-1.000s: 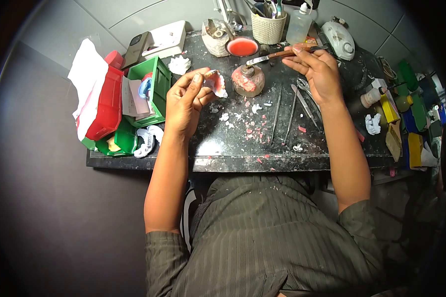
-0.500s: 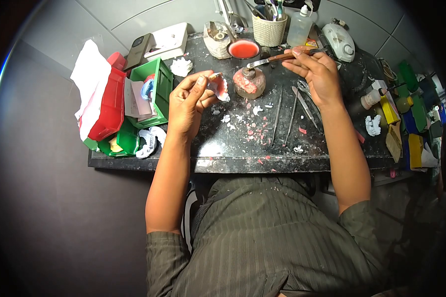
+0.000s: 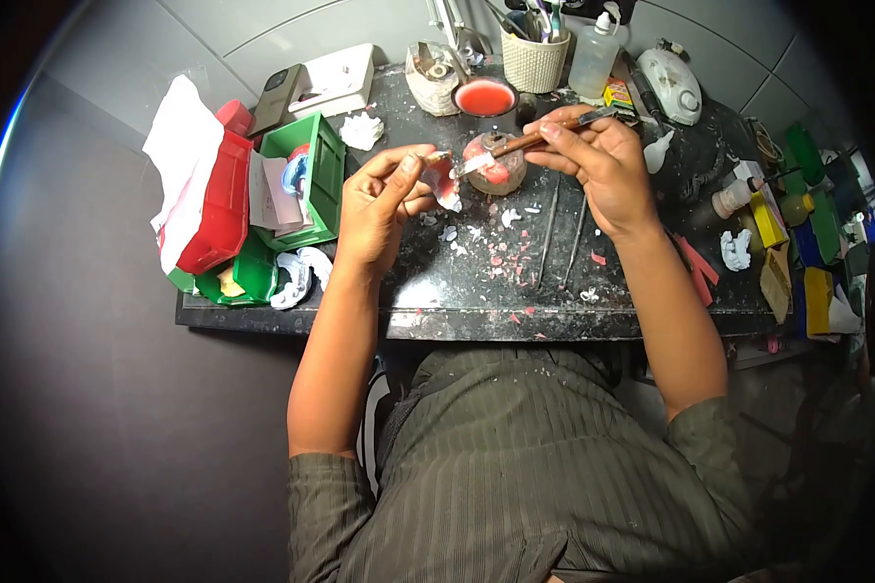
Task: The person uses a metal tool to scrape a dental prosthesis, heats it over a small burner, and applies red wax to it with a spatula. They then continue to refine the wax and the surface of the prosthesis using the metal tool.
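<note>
My left hand (image 3: 381,202) is closed on a pink wax denture (image 3: 442,183) with a row of white teeth, pinched at its upper edge between thumb and fingers. In my right hand (image 3: 605,177) is a wax knife (image 3: 527,142), held by its brown handle. Its metal blade points left and reaches the denture's right side; whether it touches cannot be made out. Just behind the blade stands a round glass spirit burner (image 3: 501,178), partly covered by the knife, with pink patches on it.
A round dish of red wax (image 3: 484,97) sits behind the burner. Thin metal tools (image 3: 548,231) lie among pink and white scraps. Green (image 3: 323,180) and red bins (image 3: 219,209) stand left, near white plaster casts (image 3: 292,282). A woven cup (image 3: 535,63) and a bottle (image 3: 593,60) are at the back.
My right hand has swung the knife's blade from the burner's top down and left to the denture. My left hand stays nearly in place, with the denture turned slightly.
</note>
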### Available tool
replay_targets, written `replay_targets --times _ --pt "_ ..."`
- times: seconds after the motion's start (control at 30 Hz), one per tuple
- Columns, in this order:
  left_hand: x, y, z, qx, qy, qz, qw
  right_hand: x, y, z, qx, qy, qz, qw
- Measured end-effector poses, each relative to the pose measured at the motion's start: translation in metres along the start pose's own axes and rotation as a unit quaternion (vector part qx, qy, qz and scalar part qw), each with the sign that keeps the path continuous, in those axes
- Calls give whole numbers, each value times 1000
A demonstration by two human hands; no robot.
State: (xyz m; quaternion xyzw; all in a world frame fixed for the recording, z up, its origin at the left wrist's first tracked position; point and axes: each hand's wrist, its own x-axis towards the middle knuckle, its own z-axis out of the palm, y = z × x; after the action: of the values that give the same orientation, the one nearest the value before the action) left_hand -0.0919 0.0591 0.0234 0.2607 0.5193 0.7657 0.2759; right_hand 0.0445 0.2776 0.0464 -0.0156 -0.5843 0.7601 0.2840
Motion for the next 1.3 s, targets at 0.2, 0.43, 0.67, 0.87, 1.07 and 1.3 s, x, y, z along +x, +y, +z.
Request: replay_targets --times 0.2,0.43,0.67,0.87,1.07,1.3 --pt "-2 3 1 7 -25 9 1000 -3 0 4 -24 -29 -2 999" --pt "-3 2 1 15 -29 17 999 -4 0 8 -40 -31 -13 999" --pt "-3 4 4 12 -34 16 999 -6 1 9 -46 -39 -11 998" --pt "-3 3 2 28 -19 13 999 -6 -2 6 -66 -55 0 996" --pt "-2 0 -1 18 -27 16 999 -6 -3 5 -76 -51 2 996" --pt "-1 0 -2 9 -26 11 1000 0 -9 -4 -57 -37 -29 997"
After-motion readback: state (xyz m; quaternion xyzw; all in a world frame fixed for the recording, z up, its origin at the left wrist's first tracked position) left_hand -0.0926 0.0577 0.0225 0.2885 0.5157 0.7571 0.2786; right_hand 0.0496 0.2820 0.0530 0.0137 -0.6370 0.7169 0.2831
